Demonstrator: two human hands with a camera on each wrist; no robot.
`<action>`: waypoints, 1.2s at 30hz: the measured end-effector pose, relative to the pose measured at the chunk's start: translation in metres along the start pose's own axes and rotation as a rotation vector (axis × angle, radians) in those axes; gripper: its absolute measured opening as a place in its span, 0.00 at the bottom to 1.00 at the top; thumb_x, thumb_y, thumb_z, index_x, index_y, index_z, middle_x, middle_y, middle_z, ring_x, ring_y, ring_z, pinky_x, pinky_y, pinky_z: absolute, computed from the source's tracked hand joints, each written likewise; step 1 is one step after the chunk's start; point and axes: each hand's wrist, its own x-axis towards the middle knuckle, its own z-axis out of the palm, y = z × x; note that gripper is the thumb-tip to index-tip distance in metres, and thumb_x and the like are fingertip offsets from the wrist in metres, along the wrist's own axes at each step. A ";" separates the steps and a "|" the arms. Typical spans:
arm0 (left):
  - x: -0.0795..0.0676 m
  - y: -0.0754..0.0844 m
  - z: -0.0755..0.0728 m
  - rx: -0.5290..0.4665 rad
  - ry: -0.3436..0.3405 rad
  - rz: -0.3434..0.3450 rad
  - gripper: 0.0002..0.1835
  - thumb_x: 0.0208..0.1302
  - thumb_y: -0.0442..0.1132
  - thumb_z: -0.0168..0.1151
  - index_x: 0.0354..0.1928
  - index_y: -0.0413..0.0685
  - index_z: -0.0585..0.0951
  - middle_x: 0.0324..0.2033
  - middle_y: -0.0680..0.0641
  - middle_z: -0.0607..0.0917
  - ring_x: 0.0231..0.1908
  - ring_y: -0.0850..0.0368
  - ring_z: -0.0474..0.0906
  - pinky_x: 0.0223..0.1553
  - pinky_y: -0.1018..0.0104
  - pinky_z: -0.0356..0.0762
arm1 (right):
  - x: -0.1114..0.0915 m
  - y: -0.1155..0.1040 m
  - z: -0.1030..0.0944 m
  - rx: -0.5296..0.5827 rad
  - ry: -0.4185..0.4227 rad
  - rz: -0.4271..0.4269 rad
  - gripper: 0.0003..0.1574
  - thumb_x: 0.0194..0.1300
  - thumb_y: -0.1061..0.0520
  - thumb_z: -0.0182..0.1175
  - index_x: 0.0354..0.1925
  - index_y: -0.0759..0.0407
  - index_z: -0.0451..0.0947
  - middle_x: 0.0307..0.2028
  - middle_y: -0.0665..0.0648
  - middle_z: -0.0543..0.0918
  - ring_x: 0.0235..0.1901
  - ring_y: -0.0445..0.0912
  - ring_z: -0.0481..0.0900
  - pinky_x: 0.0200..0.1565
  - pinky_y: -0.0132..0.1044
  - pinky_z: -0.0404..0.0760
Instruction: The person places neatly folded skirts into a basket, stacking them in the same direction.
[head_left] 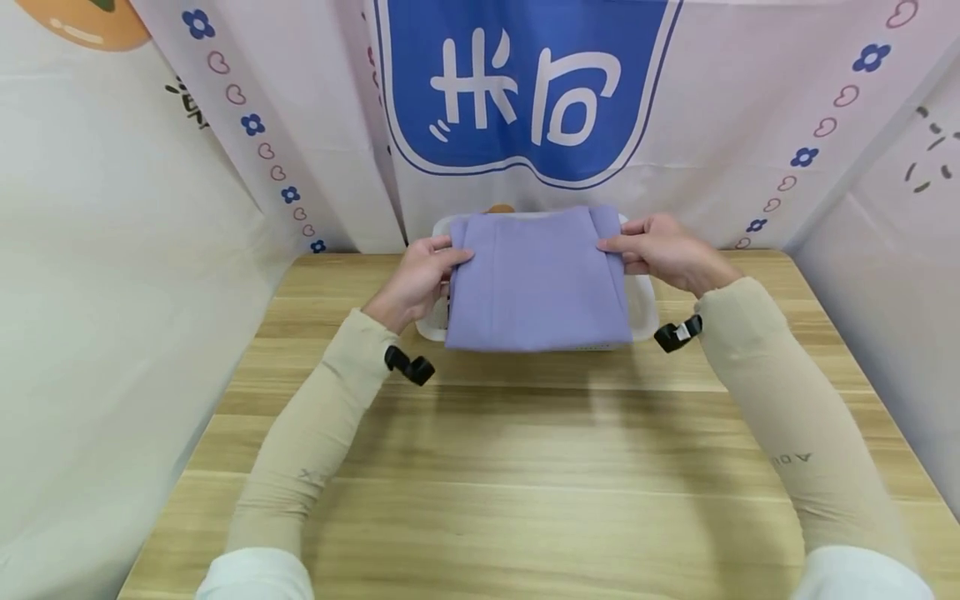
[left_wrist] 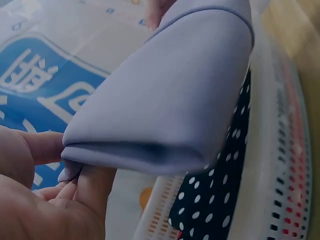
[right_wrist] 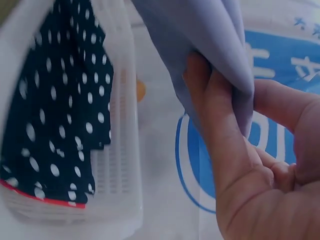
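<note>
A folded lavender cloth (head_left: 536,279) is held up over a white plastic basket (head_left: 643,304) at the back of the table. My left hand (head_left: 422,275) pinches its left edge, thumb on top and fingers beneath. At the opposite edge, my right hand (head_left: 663,252) pinches the cloth the same way. The left wrist view shows the folded layers of the lavender cloth (left_wrist: 155,105) at the grip. Inside the basket (right_wrist: 125,200) lies a black cloth with white dots (right_wrist: 60,110) and a red edge, mostly hidden from the head view by the lavender cloth.
The wooden table (head_left: 510,467) extends toward me from the basket. Behind it hangs a white curtain with a blue printed emblem (head_left: 525,92). White fabric walls (head_left: 97,250) stand at both sides. Each wrist wears a small black camera (head_left: 409,365).
</note>
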 end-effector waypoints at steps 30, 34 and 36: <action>0.066 -0.020 -0.011 0.281 0.109 -0.149 0.24 0.71 0.38 0.54 0.66 0.38 0.68 0.59 0.40 0.74 0.55 0.48 0.75 0.58 0.52 0.79 | 0.054 0.018 0.003 -0.321 0.103 0.035 0.22 0.67 0.59 0.59 0.55 0.69 0.72 0.45 0.61 0.78 0.38 0.44 0.82 0.46 0.35 0.86; 0.058 -0.009 -0.026 0.293 0.073 -0.130 0.26 0.72 0.38 0.50 0.68 0.34 0.63 0.61 0.34 0.73 0.58 0.43 0.75 0.62 0.54 0.77 | 0.047 0.018 -0.015 -0.324 0.042 0.033 0.34 0.69 0.57 0.57 0.67 0.70 0.62 0.61 0.68 0.73 0.53 0.49 0.81 0.59 0.40 0.80; 0.054 -0.002 -0.035 0.299 0.076 -0.098 0.26 0.72 0.37 0.50 0.68 0.33 0.62 0.62 0.32 0.73 0.60 0.42 0.75 0.62 0.56 0.77 | 0.040 0.016 -0.027 -0.327 0.029 0.020 0.35 0.70 0.55 0.57 0.68 0.70 0.60 0.64 0.69 0.71 0.58 0.51 0.79 0.61 0.40 0.79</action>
